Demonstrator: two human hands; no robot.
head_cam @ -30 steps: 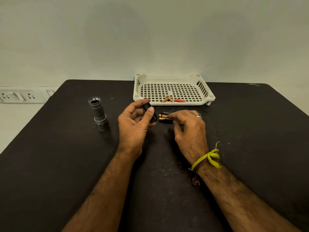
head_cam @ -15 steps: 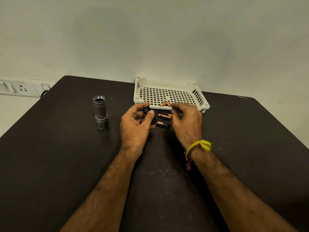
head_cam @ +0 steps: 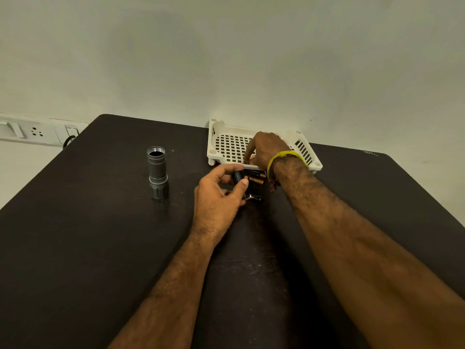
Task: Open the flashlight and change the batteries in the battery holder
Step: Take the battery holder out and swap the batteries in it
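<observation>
The grey flashlight body [head_cam: 157,170] stands upright on the dark table, its threaded end open at the top. My left hand [head_cam: 217,197] grips the black battery holder [head_cam: 237,178] between thumb and fingers, just above the table. Three black-and-copper batteries lie beside the holder: two [head_cam: 256,178] close together and one [head_cam: 255,198] nearer to me. My right hand [head_cam: 264,149] reaches into the white perforated tray [head_cam: 221,137], fingers curled down over its front edge. What the fingers touch is hidden by the hand.
The tray stands at the table's far edge against the pale wall. A white switch and socket panel [head_cam: 35,132] is on the wall at the left. A yellow band [head_cam: 286,157] wraps my right wrist.
My right hand has left the batteries on the table and moved away from me into the tray. My left hand keeps hold of the battery holder. The camera has tilted upward.
</observation>
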